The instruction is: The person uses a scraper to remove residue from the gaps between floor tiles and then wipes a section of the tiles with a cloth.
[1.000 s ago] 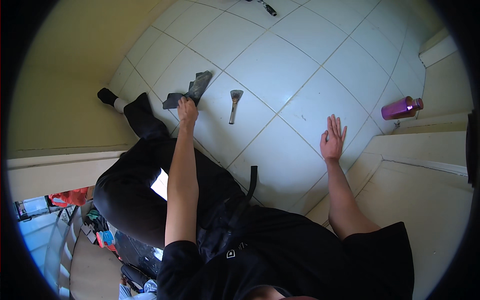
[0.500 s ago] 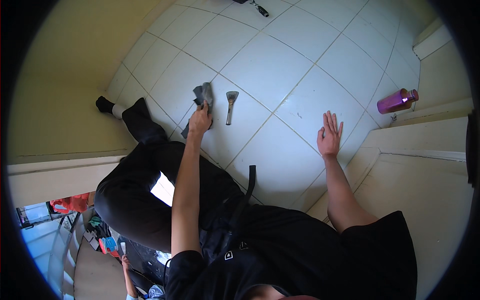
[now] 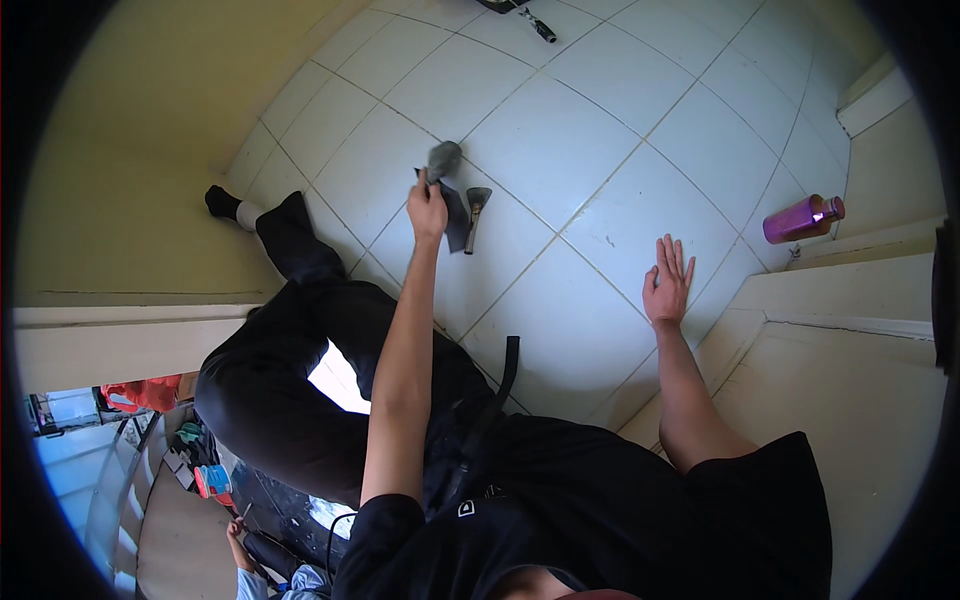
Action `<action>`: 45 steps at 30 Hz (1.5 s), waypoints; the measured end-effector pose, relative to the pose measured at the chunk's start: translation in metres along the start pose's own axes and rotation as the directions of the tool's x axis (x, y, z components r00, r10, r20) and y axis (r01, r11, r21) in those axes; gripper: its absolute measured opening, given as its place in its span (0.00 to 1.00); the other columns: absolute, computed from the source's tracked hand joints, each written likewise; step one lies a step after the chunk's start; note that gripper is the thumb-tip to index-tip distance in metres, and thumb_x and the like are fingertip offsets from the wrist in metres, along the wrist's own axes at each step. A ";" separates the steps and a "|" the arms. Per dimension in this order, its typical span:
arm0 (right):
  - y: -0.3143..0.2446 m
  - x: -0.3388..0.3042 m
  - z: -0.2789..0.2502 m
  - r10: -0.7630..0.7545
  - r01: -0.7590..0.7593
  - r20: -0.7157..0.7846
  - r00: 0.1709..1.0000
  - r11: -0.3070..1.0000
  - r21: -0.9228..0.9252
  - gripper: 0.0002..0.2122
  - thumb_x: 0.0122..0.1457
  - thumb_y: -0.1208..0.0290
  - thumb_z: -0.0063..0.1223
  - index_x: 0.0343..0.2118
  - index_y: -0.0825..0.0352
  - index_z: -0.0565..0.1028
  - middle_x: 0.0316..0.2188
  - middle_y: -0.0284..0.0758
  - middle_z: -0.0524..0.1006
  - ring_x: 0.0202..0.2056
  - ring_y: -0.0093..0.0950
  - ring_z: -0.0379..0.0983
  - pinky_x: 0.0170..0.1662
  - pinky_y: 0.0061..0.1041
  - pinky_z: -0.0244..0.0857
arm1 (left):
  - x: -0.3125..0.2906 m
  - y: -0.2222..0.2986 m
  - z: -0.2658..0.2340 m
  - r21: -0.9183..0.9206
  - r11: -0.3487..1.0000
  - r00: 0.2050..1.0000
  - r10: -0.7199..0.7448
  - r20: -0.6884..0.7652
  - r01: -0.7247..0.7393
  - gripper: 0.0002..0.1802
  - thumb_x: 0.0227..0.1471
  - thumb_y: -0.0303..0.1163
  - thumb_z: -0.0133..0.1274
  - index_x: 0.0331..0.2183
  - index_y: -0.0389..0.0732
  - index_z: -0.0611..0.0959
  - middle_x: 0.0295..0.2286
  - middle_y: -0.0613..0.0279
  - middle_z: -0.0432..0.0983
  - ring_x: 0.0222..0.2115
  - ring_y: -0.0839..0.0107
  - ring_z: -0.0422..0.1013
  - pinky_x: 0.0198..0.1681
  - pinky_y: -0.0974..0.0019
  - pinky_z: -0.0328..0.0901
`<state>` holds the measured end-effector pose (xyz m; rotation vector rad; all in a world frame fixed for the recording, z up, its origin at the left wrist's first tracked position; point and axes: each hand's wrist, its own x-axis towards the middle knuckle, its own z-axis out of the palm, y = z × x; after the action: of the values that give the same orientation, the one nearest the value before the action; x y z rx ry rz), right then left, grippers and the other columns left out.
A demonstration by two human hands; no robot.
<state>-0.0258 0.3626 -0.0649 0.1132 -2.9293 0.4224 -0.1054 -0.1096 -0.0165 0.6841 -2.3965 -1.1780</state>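
My left hand [image 3: 427,211] is closed around a grey rag [image 3: 444,163], which bunches up beyond my fingers. A dark flap of the same cloth hangs beside the hand and is partly smeared by motion. Just right of it, a paintbrush [image 3: 478,204] with dirty bristles lies on the white tiled floor [image 3: 585,125], bristles pointing away from me. My right hand [image 3: 668,290] is laid flat on the tiles, fingers stretched out and slightly spread, with nothing in it.
A purple bottle [image 3: 798,220] lies on its side at the right wall. A black-handled tool [image 3: 541,27] is at the far edge beside a dark object. My bent leg [image 3: 280,400] lines the left. At lower left, another person's hand [image 3: 236,528] shows beyond the doorway.
My left hand has moved right and slightly farther away with the rag, closer to the paintbrush. My right hand stays flat on the floor. The whole view has shifted slightly.
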 end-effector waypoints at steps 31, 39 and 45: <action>0.002 0.000 0.003 -0.012 0.012 -0.011 1.000 1.000 -0.006 0.28 0.64 0.71 0.41 0.69 0.58 0.64 0.72 0.27 0.59 0.74 0.29 0.49 0.77 0.47 0.33 | -0.130 0.007 -0.051 0.142 0.656 0.471 0.356 0.807 -0.741 0.40 0.55 0.29 0.56 0.67 0.67 0.68 0.43 0.44 0.74 0.35 0.49 0.78 0.40 0.52 0.76; 0.000 0.000 0.000 -0.002 0.002 -0.001 1.000 1.000 -0.012 0.27 0.65 0.71 0.41 0.69 0.58 0.64 0.72 0.27 0.59 0.74 0.29 0.49 0.77 0.46 0.33 | -0.054 -0.018 -0.071 0.304 0.580 0.556 0.322 0.767 -0.756 0.37 0.57 0.24 0.52 0.61 0.74 0.76 0.40 0.51 0.67 0.38 0.52 0.74 0.42 0.54 0.75; 0.000 -0.001 0.000 0.002 -0.002 0.002 1.000 1.000 -0.007 0.27 0.65 0.71 0.41 0.69 0.58 0.64 0.72 0.27 0.59 0.74 0.29 0.48 0.77 0.46 0.32 | -0.016 -0.047 -0.091 0.392 0.539 0.645 0.431 0.631 -0.745 0.33 0.56 0.25 0.48 0.58 0.68 0.81 0.44 0.50 0.68 0.45 0.49 0.71 0.49 0.53 0.73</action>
<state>-0.0253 0.3624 -0.0649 0.1104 -2.9326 0.4118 -0.0322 -0.1814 -0.0040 -0.3956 -3.0611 -0.1970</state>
